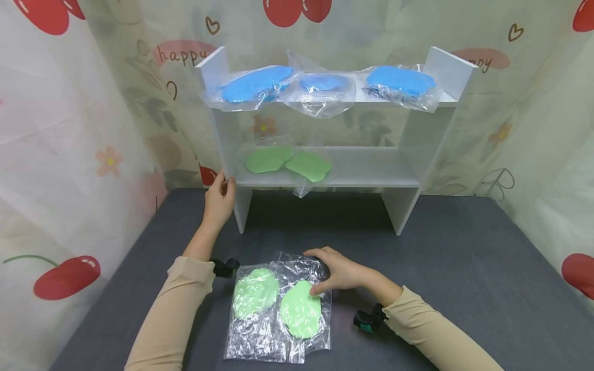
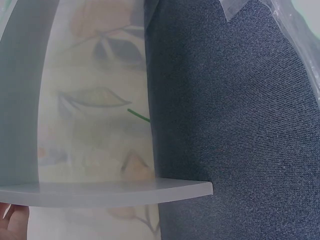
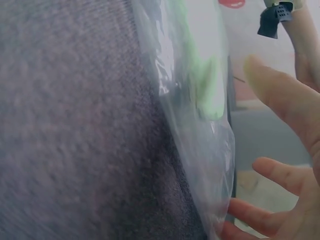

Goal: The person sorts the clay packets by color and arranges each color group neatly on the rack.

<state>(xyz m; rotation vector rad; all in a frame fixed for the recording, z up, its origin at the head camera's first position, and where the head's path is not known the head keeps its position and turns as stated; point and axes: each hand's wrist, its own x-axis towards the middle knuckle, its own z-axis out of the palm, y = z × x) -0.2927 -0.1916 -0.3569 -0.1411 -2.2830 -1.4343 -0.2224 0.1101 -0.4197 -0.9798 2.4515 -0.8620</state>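
My left hand (image 1: 220, 202) is at the left side panel of a white shelf unit (image 1: 366, 180), its fingers touching the panel's outer side near the middle board. In the left wrist view only a few fingers (image 2: 17, 222) show beside the panel. Over the clear plastic bags (image 1: 260, 340) on the table, my right hand (image 1: 341, 269) is spread, thumb over a light green flat lump (image 1: 301, 314) and fingertips near the bags' far edge. A second light green lump (image 1: 255, 292) lies to its left, also inside clear plastic. Whether the right fingertips press the plastic is hard to tell.
Bagged blue lumps, one at the left (image 1: 257, 84), one in the middle (image 1: 323, 82) and one at the right (image 1: 400, 81), lie on the top board. Two bagged green lumps (image 1: 308, 166) overlap on the middle board. The dark table (image 1: 464, 268) meets a printed curtain behind.
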